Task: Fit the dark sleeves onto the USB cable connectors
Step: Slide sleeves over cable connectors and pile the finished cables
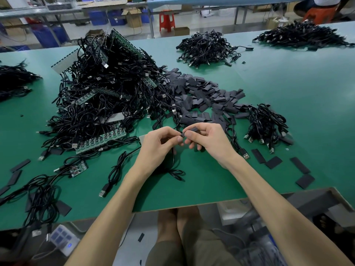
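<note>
Pinching a dark sleeve (190, 130) at frame centre, right hand (210, 140); meeting it fingertip to fingertip, left hand (158, 144) clamped on a cable (173, 158) trailing onto the green table (211, 185). Beyond: sleeve heap (199, 93); cable pile (107, 93) upper left.

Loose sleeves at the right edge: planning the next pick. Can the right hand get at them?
Likely yes: loose sleeves lie uncovered on the mat near the right hand, which pinches a sleeve.

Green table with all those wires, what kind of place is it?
Probably a factory assembly room: a long green workbench heaped with black USB cables, green circuit boards and a pile of dark sleeves.
</note>
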